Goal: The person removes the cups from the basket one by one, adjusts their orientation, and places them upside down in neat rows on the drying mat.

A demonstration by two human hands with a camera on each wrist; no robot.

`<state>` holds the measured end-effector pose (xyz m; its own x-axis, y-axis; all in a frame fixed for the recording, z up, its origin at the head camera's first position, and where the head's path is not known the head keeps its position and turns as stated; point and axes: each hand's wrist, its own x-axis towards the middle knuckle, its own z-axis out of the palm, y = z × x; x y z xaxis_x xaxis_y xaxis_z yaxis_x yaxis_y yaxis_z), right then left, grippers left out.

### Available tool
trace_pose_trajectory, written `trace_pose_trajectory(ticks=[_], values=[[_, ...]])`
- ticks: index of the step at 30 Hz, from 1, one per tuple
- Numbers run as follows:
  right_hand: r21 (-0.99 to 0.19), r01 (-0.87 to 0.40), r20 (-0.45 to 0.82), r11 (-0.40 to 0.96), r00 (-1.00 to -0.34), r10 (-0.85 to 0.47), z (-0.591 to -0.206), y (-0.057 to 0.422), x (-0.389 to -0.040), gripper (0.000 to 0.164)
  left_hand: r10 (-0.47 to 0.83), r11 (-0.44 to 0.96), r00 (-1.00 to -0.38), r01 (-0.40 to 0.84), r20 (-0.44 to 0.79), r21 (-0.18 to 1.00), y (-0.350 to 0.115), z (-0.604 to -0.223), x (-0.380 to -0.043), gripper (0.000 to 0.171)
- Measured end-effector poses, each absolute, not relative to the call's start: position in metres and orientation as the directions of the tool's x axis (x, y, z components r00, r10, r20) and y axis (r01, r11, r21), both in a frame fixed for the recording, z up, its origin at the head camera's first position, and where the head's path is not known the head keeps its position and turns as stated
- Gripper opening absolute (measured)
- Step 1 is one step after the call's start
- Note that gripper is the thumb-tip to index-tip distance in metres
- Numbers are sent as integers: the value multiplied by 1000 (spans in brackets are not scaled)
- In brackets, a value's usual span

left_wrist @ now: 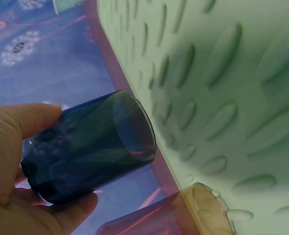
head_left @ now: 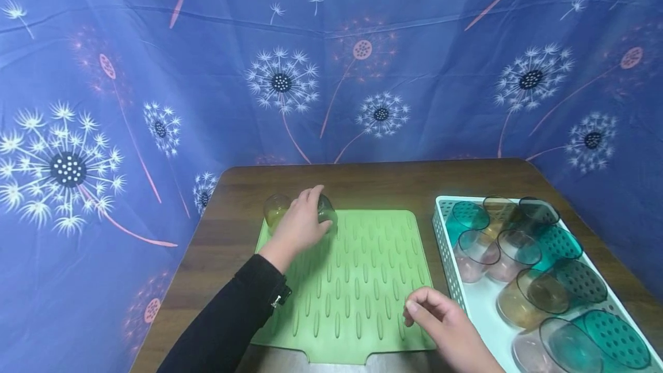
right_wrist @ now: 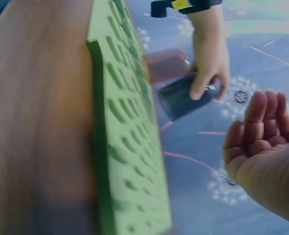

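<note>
My left hand (head_left: 300, 220) grips a dark grey drinking glass (left_wrist: 88, 147) by its base end, mouth down and tilted, above the far left part of a green ribbed mat (head_left: 357, 272). In the left wrist view the rim faces the mat, with a shadow beneath it. Beside it an amber glass (head_left: 276, 209) stands mouth down at the mat's far left corner. My right hand (head_left: 442, 324) hovers over the mat's near right corner, fingers loosely curled and holding nothing.
On the right a white perforated basket (head_left: 452, 272) holds several tinted glasses, among them a teal glass (head_left: 468, 217) and a pink glass (head_left: 472, 261). Everything stands on a brown wooden table (head_left: 217, 246). Behind it hangs a blue dandelion-print cloth (head_left: 331, 73).
</note>
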<state>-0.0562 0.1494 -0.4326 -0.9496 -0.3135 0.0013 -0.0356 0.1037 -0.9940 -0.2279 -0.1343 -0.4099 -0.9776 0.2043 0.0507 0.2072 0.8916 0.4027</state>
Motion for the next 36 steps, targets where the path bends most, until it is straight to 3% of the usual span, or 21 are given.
trace_pose_trajectory(ticks=[5,8,11,15,19,22,26,32,36], values=[[-922,-361,308,141,-903,-300,-430,163,-51,19,197,911,-980,188,14,366,-138,-418,-239,76],[-868,-426,356,256,-892,-278,-429,174,-48,24,197,917,-980,185,2,352,-139,-422,-241,73],[-802,-354,294,481,-935,-199,-423,191,-44,21,191,918,-982,180,3,355,-140,-424,-242,74],[-628,-91,100,773,-994,-36,-405,224,-44,14,197,920,-980,185,2,346,-139,-424,-243,76],[-382,116,-103,917,-991,82,-391,257,-53,56,189,921,-982,178,1,348,-138,-422,-242,78],[-264,206,-248,942,-959,140,-392,272,-60,72,179,926,-984,169,2,337,-140,-422,-242,80],[-203,268,-389,942,-905,173,-403,276,-63,74,187,934,-982,181,11,307,-141,-423,-241,84],[-218,291,-354,931,-913,203,-410,275,-62,68,200,934,-977,211,68,290,-140,-425,-239,93],[-204,340,-405,918,-883,238,-408,279,-60,65,205,929,-972,231,118,290,-139,-425,-234,93]])
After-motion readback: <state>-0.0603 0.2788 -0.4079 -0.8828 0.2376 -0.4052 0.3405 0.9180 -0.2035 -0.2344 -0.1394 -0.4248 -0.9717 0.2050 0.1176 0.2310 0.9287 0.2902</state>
